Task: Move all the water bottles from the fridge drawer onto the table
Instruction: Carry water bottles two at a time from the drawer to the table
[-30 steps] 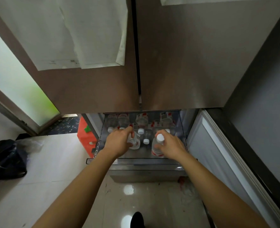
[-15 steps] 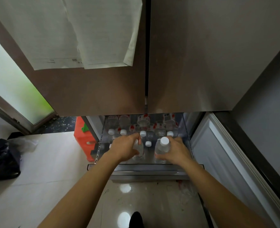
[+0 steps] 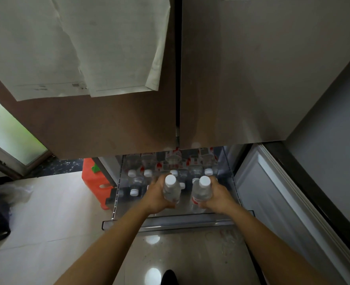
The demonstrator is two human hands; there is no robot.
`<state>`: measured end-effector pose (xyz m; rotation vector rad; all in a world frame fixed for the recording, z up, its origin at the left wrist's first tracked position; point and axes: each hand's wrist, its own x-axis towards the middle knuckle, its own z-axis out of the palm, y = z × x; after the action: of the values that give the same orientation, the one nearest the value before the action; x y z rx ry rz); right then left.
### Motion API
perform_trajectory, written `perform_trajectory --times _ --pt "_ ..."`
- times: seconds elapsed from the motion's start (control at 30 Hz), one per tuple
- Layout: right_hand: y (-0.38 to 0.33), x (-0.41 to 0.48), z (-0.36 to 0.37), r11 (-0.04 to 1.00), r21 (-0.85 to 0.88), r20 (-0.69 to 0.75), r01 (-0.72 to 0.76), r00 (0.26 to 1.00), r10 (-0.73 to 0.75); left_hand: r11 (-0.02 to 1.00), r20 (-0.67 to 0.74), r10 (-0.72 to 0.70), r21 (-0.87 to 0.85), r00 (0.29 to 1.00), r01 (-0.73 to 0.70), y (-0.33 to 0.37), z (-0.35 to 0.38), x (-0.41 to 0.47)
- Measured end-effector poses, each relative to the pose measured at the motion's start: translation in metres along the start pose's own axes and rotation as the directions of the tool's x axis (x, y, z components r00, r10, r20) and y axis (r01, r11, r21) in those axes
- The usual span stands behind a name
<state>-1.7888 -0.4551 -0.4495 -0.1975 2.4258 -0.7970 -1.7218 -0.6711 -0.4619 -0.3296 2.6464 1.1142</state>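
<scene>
Above the fridge drawer (image 3: 170,223) front edge: left hand (image 3: 156,199) clasps one water bottle (image 3: 171,189); right hand (image 3: 218,197) clasps another bottle (image 3: 203,190), both upright.

Left hand (image 3: 156,197) and right hand (image 3: 218,197) each hold a water bottle (image 3: 171,190) above the fridge drawer (image 3: 170,223).

A single head-worn view looks steeply down, close before the fridge doors (image 3: 231,79) and open drawer (image 3: 170,223).
</scene>
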Motion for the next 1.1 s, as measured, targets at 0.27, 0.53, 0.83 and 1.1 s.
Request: perform_trajectory --times 0.27,0.53,0.83,1.1 --pt "-0.002 -0.007 -0.006 0.985 -0.002 -0.042 0.17 0.985 -0.17 0.968 -0.175 -0.053 -0.253 0.983 0.007 0.012 0.016 -0.018" --pt "-0.026 -0.043 -0.023 0.834 0.107 -0.149 0.541 0.838 -0.525 0.925 -0.597 -0.042 -0.326 0.801 -0.194 0.046 -0.006 -0.087" --pt "-0.072 -0.124 0.017 0.549 0.158 -0.198 0.821 0.571 -0.797 0.998 -0.93 -0.053 -0.035 0.363 0.056 0.065 -0.017 -0.247" --pt "-0.116 -0.227 0.125 0.402 0.267 -0.015 0.876 0.421 -0.907 0.923 -0.951 -0.251 -0.18 0.178 0.34 0.015 0.009 -0.431"
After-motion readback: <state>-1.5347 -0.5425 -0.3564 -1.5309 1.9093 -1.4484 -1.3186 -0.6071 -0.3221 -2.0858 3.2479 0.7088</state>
